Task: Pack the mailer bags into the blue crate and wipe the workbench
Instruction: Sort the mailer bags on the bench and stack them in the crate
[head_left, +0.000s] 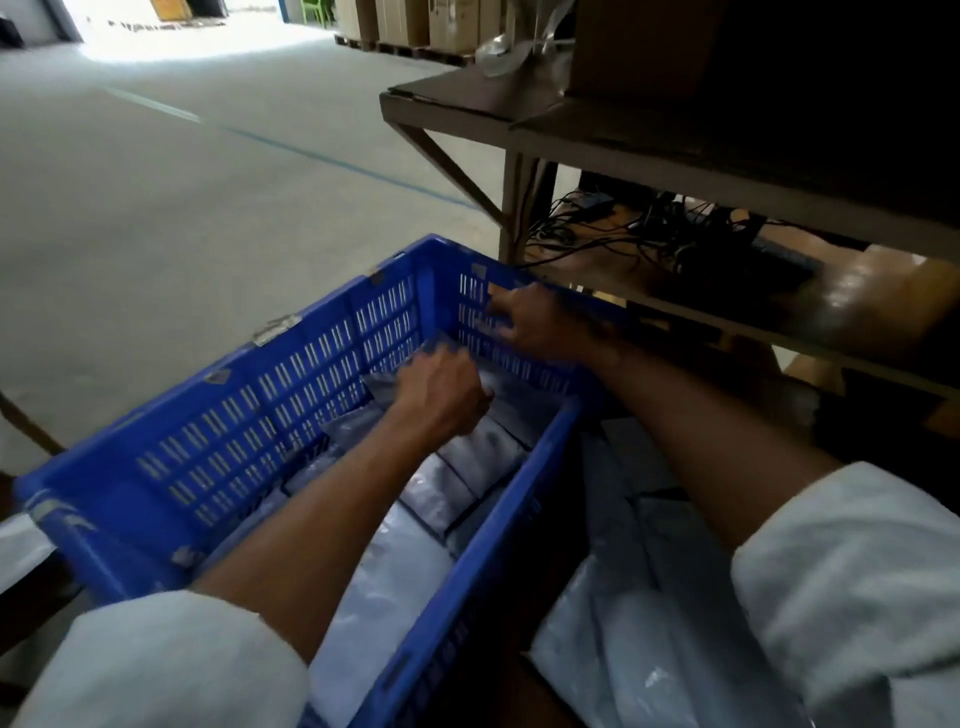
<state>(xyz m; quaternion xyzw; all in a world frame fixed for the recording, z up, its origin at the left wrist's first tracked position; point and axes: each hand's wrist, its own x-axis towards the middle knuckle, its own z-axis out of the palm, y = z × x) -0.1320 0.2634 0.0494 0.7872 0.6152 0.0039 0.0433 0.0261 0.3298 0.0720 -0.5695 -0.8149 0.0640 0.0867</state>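
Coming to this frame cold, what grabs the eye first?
The blue crate fills the centre, with grey mailer bags lying inside. Both hands reach in: the left hand presses on the bags, the right hand is at the far wall. Tangled cables sit under the workbench.

Single head-worn wide-angle view, aimed forward and steeply down from just above both forearms. Close in on the blue crate (311, 431), filling the lower centre, with the left hand (441, 400) and right hand (540, 327) reaching away from the lens into it. Sleeves cropped at the bottom corners. Tilted slightly, so the floor (182, 197) rises toward the upper left and the workbench (597, 135) crowds the upper right, seen partly from below its top. Far background bent by the lens, perhaps motion-blurred too. No second view to share anything with.
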